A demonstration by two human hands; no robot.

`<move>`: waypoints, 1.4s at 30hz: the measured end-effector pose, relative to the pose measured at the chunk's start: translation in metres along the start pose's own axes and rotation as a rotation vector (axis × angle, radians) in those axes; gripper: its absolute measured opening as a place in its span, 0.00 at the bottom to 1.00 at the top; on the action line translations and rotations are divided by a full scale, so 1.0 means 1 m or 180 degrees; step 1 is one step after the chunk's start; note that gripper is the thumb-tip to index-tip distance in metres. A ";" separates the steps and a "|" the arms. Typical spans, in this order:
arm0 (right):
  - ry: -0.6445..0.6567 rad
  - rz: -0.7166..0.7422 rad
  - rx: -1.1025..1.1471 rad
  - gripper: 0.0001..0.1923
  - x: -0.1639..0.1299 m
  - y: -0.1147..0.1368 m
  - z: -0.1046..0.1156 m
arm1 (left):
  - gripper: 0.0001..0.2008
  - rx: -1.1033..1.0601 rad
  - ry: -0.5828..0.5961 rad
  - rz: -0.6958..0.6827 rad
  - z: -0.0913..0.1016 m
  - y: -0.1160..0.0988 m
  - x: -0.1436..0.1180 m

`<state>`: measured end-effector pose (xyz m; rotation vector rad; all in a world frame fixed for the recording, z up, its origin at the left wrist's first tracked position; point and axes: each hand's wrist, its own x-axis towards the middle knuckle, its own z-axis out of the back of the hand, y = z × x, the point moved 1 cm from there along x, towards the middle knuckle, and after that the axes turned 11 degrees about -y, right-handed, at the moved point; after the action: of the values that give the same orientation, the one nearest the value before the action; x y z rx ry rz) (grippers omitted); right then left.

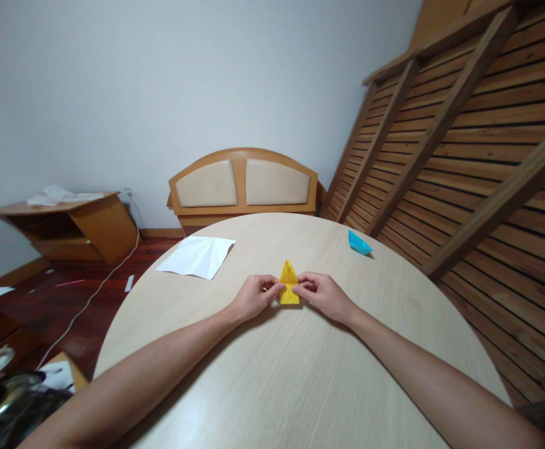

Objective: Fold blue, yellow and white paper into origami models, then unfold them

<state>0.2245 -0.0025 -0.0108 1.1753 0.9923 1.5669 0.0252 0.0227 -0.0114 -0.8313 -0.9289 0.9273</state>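
Observation:
A small folded yellow paper [289, 295] is held between my two hands over the middle of the round table. Its upper part comes to a triangular point, and the lower part is a squarish flap. My left hand [257, 294] pinches its left edge, thumb on the front face. On the opposite edge my right hand [323, 295] grips it in the same way, thumb also on the front. The fingers behind the paper are partly hidden. Whether the paper touches the tabletop I cannot tell.
On the round wooden table [282, 386] a creased white paper sheet [198, 256] lies at the back left. A folded blue paper boat [359, 244] sits at the back right. Leaning wooden slats [441, 168] rise beyond the right edge; a headboard [243, 181] stands behind.

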 end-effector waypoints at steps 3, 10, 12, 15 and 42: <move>-0.0009 0.0036 -0.0021 0.16 0.001 -0.001 0.000 | 0.20 0.0014 0.0020 0.0013 0.000 0.000 0.000; -0.0040 0.0043 -0.0004 0.16 0.000 0.001 -0.001 | 0.19 0.0107 0.0004 -0.0055 0.000 0.002 0.000; -0.0072 0.0047 -0.0008 0.16 0.000 0.001 0.000 | 0.18 0.0102 0.0000 -0.0079 0.000 0.003 -0.001; -0.0181 0.0065 -0.0020 0.17 0.001 0.000 0.000 | 0.16 -0.0024 0.0018 -0.0023 -0.002 0.004 -0.001; 0.0167 -0.0037 -0.0248 0.26 -0.002 -0.001 0.000 | 0.13 -0.0288 -0.0057 0.0100 -0.004 0.008 0.000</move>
<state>0.2246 -0.0045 -0.0120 1.0777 0.9617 1.6199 0.0267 0.0253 -0.0199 -0.9180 -0.9814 0.9266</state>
